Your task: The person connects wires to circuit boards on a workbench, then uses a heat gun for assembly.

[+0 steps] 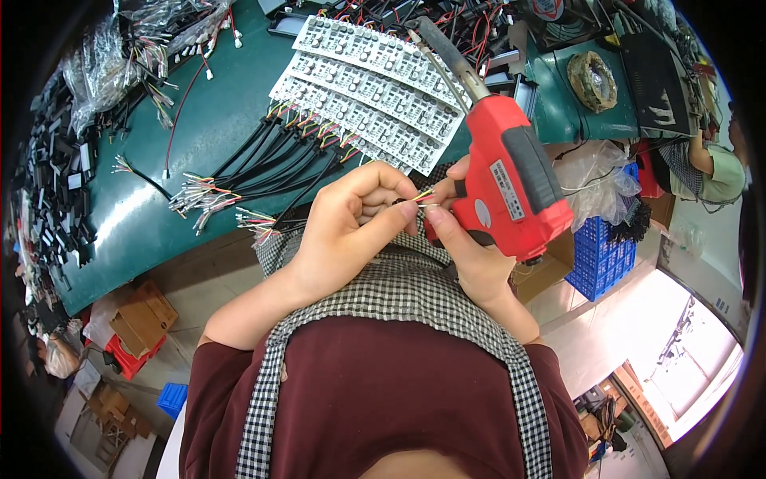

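Note:
My left hand pinches a cable near its end, thumb against forefinger. Thin coloured wires, yellow and red among them, stick out from that pinch toward the right. My right hand is closed around a red and black soldering gun, its metal tip aimed up and away over the table. The right thumb and fingertips also meet at the wire ends. Just beyond my hands lie several white circuit board panels, overlapping. Black cables run from the nearest panel's edge, their stripped ends bunched to the left.
Black plastic parts are heaped along the left side of the green table, beside clear bags of wires. A roll of tape sits at the right, near a fan. A blue crate stands below the right edge.

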The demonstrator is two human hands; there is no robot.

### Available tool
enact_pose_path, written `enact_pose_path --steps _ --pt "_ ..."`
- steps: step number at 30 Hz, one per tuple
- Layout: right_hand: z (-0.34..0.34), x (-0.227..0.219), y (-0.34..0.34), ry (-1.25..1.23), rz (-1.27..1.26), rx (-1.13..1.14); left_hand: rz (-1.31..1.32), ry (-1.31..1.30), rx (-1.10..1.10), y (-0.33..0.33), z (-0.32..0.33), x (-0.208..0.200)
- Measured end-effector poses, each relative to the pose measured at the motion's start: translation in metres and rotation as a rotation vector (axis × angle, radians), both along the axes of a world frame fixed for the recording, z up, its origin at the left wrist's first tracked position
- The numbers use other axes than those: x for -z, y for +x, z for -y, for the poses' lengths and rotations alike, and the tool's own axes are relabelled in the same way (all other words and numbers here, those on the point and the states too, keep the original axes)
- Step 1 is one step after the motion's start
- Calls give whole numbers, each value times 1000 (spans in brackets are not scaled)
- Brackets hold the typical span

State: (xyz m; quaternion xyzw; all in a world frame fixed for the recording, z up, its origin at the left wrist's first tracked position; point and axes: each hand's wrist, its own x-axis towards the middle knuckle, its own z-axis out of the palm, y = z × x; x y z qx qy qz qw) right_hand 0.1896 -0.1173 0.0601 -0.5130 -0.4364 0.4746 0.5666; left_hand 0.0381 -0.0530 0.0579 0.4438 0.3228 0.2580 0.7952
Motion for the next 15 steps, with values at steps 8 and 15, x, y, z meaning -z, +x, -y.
enact_pose_path --steps 8,15 --pt "1 -2 -1 -10 -26 -12 15 -27 46 -2 -2 -3" --pt "-1 -4 -1 -36 -69 -25 -166 285 41 0 0 1"
